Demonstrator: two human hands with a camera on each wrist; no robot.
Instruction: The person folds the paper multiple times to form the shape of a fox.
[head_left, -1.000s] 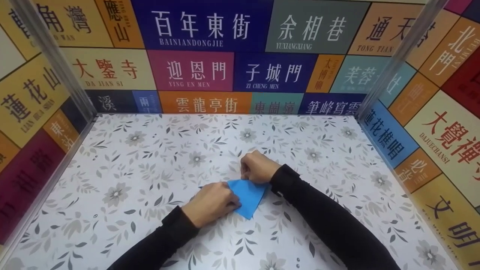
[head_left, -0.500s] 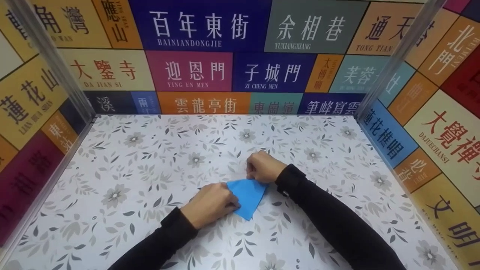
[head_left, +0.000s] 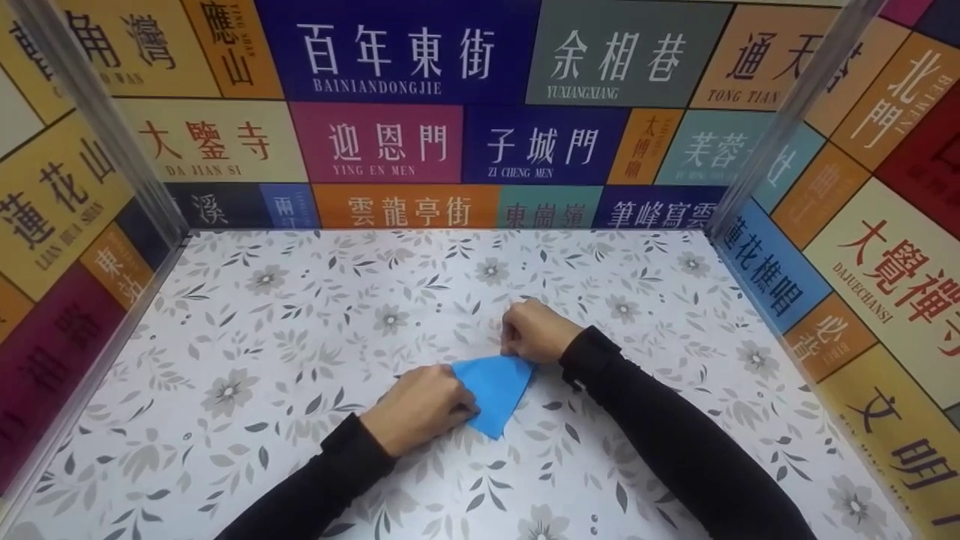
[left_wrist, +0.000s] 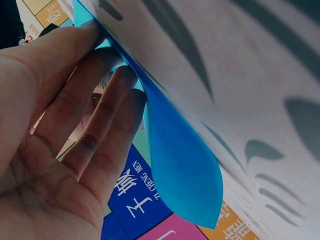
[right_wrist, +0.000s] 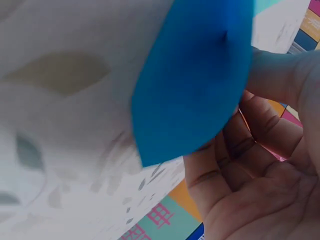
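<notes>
A sheet of blue paper (head_left: 495, 394), folded over, lies on the flowered tabletop between the two hands. The left hand (head_left: 420, 405) presses its left part with nearly straight fingers (left_wrist: 107, 115); in the left wrist view the tips lie along the paper (left_wrist: 185, 165), and a loose flap curves up beside them. At the far right edge is the right hand (head_left: 540, 330), its fingers curled and thumb at the paper's edge. The right wrist view has a raised blue paper flap (right_wrist: 190, 95) in front of the fingertips, so the contact is partly hidden.
The tabletop (head_left: 315, 300) has a grey flower and leaf pattern. Behind and at both sides stand panels (head_left: 375, 142) covered in coloured signs. Clear strips (head_left: 142, 150) run up the corners. Black sleeves (head_left: 307, 480) cover both forearms.
The right hand has slid a little to the right along the paper's far edge. The left hand stays in place on the paper, and the head view has shifted slightly.
</notes>
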